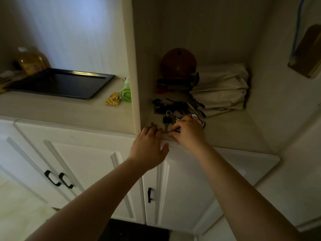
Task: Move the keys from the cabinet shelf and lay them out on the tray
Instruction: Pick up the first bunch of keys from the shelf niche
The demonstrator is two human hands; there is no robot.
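Lying at front edge of cabinet shelf (225, 134): keys (171, 119), dark bunch behind. Right hand (189, 132) fingers pinched on key at shelf lip; left hand (147, 146) fingertips touching same spot, grip unclear. Black tray (97, 87) well apart on counter (60, 108), left of divider.

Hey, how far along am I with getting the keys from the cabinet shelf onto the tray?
Nothing looks done yet: the black tray on the counter to the left shows no keys. In hand: your left hand and right hand are both at the shelf's front edge, fingering a key there. Whether either has a firm grip is hard to tell. Left: the dark pile of keys further back on the shelf.
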